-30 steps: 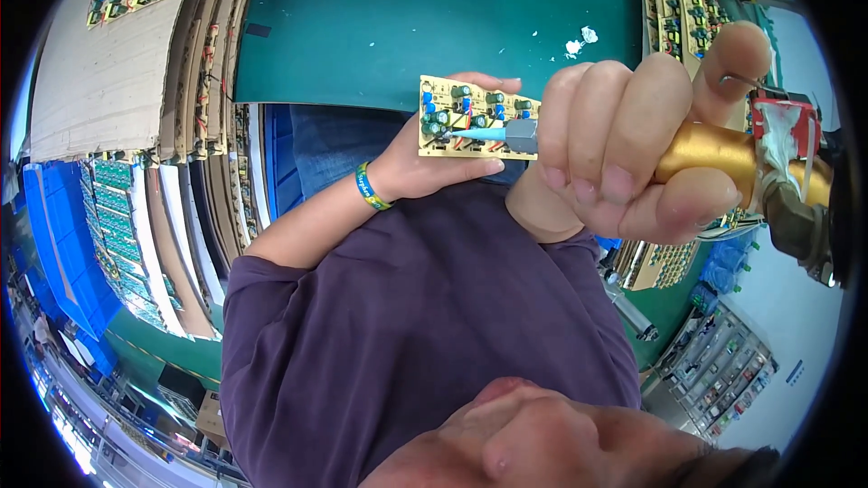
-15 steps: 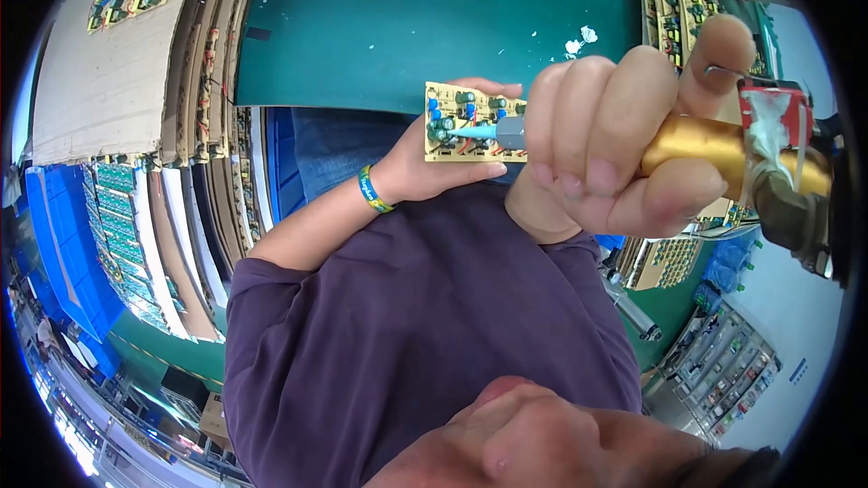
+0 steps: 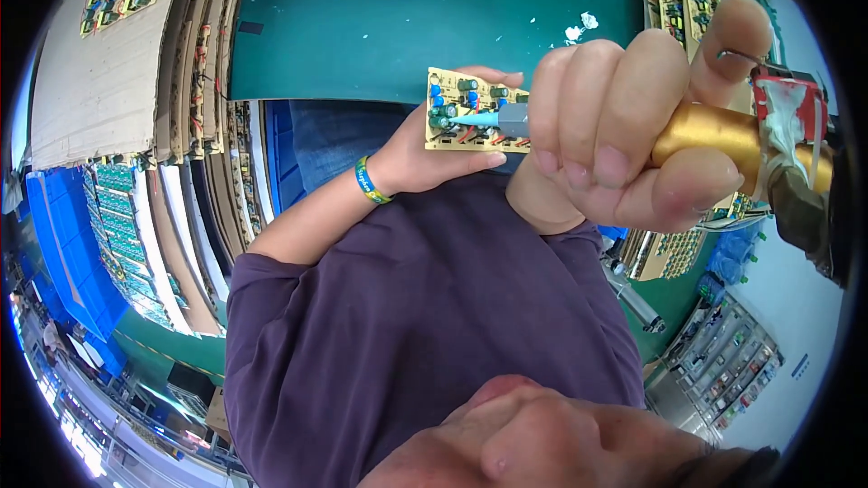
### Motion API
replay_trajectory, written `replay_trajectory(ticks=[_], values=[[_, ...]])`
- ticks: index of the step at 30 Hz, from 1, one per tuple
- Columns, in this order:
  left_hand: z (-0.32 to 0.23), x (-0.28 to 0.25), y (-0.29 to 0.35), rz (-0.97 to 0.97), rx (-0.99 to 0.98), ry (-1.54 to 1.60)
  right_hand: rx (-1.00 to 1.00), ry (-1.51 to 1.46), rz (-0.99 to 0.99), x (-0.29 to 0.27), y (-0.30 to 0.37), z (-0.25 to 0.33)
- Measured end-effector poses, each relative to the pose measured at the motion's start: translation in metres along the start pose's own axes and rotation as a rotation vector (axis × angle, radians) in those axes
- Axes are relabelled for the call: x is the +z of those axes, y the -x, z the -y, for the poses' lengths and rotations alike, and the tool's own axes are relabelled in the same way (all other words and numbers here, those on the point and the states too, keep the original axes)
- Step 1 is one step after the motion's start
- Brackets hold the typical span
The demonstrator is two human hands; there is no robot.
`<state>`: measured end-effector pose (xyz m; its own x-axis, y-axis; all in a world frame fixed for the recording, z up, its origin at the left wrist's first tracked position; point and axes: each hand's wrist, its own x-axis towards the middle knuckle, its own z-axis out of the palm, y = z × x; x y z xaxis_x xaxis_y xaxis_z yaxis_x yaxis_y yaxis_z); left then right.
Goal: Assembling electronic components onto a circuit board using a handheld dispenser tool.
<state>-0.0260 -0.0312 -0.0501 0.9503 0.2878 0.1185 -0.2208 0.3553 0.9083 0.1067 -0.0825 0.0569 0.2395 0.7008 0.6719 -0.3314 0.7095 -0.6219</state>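
My left hand is closed on a tan circuit board, thumb along its near edge and fingers at the far edge. Green and blue round components and red wire pieces stand up from the board. Wrapped in my right hand is a gold-barrelled dispensing gun, its grey nut and pale blue conical nozzle pointing left. The nozzle's end is beside a green capacitor near the board's left side; I cannot tell whether it touches. My right index finger is stretched near a bent wire lever. My right hand hides the board's right end.
A green work surface lies beyond my hands, with white scraps at its far right. Cardboard sheets with stacked boards stand at left, above a blue bin. More populated boards are at right.
My left hand and the board have shifted slightly away from my body. The right hand and dispensing gun have moved slightly up and right in the picture, with the nozzle still near the green capacitor.
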Motion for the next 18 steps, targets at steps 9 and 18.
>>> replay_trajectory(ticks=[9, 18], values=[[0.01, 0.0, 0.003, 0.004, -0.06, 0.136, -0.008, 0.038, -0.081, -0.008, 0.004, -0.001], [0.009, -0.001, 0.001, 0.012, -0.04, 0.023, -0.007, 0.066, -0.038, -0.004, 0.004, -0.001]])
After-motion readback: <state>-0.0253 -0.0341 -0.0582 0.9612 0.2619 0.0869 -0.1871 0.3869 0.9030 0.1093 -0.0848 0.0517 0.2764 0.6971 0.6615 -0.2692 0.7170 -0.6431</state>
